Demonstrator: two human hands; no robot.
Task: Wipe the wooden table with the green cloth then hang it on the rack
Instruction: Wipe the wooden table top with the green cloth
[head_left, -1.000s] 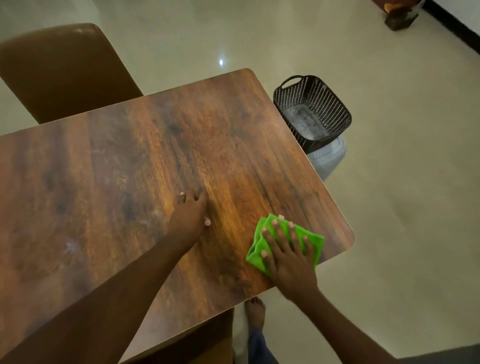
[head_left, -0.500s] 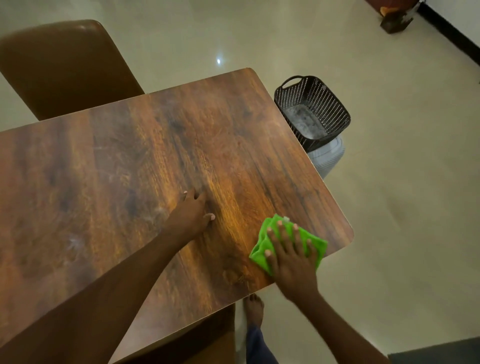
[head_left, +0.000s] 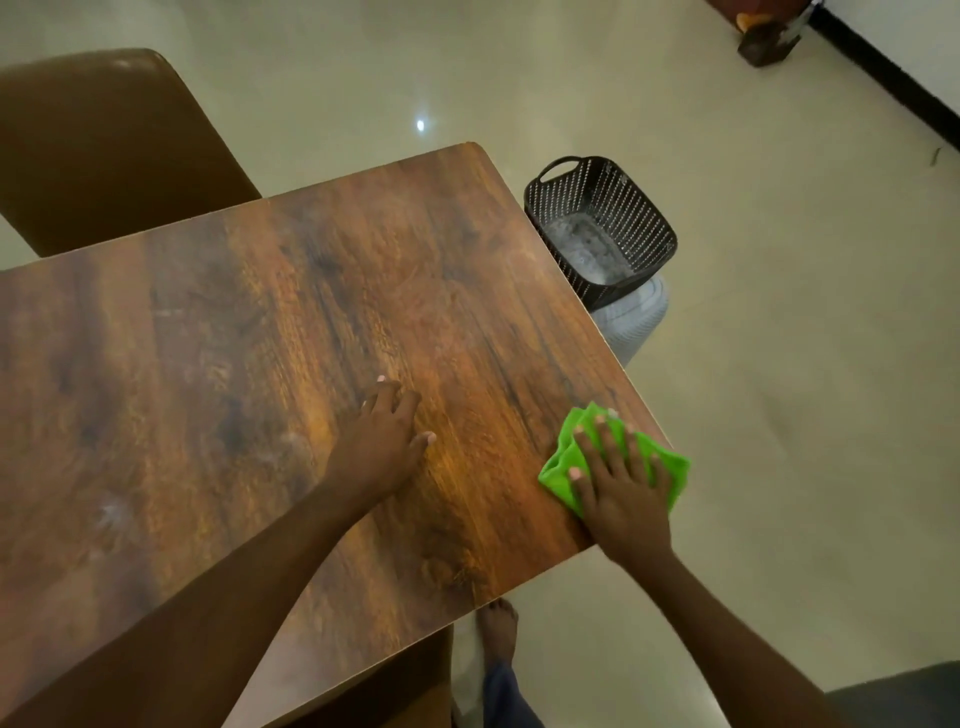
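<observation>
The green cloth (head_left: 566, 457) lies crumpled at the near right corner of the wooden table (head_left: 234, 364), its right part hanging slightly over the table's right edge. My right hand (head_left: 621, 480) presses flat on the cloth with straight, spread fingers. My left hand (head_left: 382, 439) rests on the bare tabletop about a hand's width to the left of the cloth, fingers relaxed and holding nothing. No rack is in view.
A black perforated basket (head_left: 613, 208) sits on a white bin (head_left: 631, 322) just past the table's right edge. A brown chair (head_left: 104, 145) stands at the far left. My bare foot (head_left: 498, 626) is under the near edge. A dark object (head_left: 763, 44) lies far right.
My right hand has slid the cloth to the right, toward the table's right edge. My left hand has stayed in about the same place on the table.
</observation>
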